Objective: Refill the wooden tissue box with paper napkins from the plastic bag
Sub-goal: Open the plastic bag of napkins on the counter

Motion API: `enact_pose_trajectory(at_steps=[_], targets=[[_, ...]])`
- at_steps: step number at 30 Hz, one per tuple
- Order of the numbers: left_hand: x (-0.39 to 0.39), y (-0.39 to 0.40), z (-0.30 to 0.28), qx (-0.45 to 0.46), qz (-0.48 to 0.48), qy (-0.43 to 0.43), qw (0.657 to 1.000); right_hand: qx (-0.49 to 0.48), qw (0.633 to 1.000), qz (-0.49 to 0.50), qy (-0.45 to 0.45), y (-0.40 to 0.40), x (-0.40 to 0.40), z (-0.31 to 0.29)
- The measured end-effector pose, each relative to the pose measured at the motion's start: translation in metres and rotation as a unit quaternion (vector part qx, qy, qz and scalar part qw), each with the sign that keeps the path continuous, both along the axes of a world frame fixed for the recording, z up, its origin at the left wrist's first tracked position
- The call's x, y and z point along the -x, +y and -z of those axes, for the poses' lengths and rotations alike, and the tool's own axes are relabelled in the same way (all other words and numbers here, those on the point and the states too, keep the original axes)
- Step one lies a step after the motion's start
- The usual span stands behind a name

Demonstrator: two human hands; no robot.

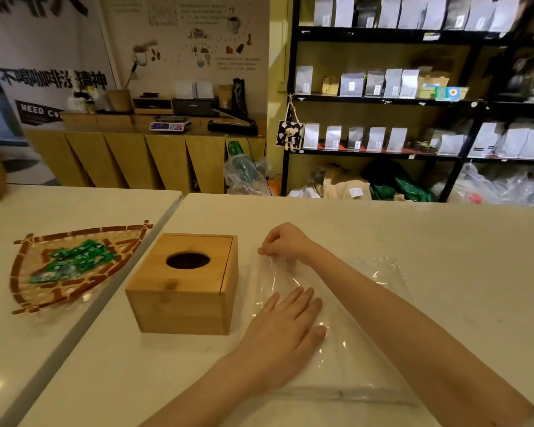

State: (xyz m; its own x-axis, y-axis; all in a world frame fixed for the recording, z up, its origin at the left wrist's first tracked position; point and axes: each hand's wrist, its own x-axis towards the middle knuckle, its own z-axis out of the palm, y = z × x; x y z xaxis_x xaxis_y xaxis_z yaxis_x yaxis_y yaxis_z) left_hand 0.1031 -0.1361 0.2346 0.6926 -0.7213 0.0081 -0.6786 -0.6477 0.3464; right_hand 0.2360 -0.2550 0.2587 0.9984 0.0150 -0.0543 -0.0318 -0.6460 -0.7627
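Left hand (285, 329) lies flat, fingers spread, pressing the plastic bag (336, 359) of paper napkins. Beyond it, right hand (282, 243) pinches the bag's far edge. Wooden tissue box (184, 295) stands just left of both hands.

We read "NEED CO", white capitals on a black sign (39, 114) low on the left wall, its end hidden behind the counter's clutter. Above it a banner (53, 78) carries large black Chinese characters, blurred. The poster (198, 35) text is too small for us to read.
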Motion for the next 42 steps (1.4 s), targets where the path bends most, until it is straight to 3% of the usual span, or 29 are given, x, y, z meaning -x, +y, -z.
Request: enact_pose_trajectory(at_steps=[8,14,18,29,35,42], targets=[[-0.003,0.003,0.002,-0.003,0.011,0.000,1.000,0.054,0.993,0.016,-0.102,-0.053,0.061,-0.036],[-0.014,-0.022,-0.027,0.016,0.080,-0.021,0.996,0.084,0.992,0.079,-0.051,-0.135,0.142,-0.046],[-0.023,-0.073,-0.048,0.017,0.130,0.016,0.991,0.105,0.985,0.136,-0.027,-0.165,0.174,-0.034],[-0.040,-0.125,-0.018,0.000,0.167,0.090,0.982,0.013,0.978,0.207,0.036,-0.169,0.204,0.002],[-0.040,-0.123,-0.013,0.017,0.165,0.130,0.978,-0.029,0.960,0.276,-0.030,-0.162,0.201,0.016],[-0.047,-0.125,-0.004,0.041,0.141,0.192,0.970,0.008,0.964,0.262,-0.047,-0.161,0.196,0.018]])
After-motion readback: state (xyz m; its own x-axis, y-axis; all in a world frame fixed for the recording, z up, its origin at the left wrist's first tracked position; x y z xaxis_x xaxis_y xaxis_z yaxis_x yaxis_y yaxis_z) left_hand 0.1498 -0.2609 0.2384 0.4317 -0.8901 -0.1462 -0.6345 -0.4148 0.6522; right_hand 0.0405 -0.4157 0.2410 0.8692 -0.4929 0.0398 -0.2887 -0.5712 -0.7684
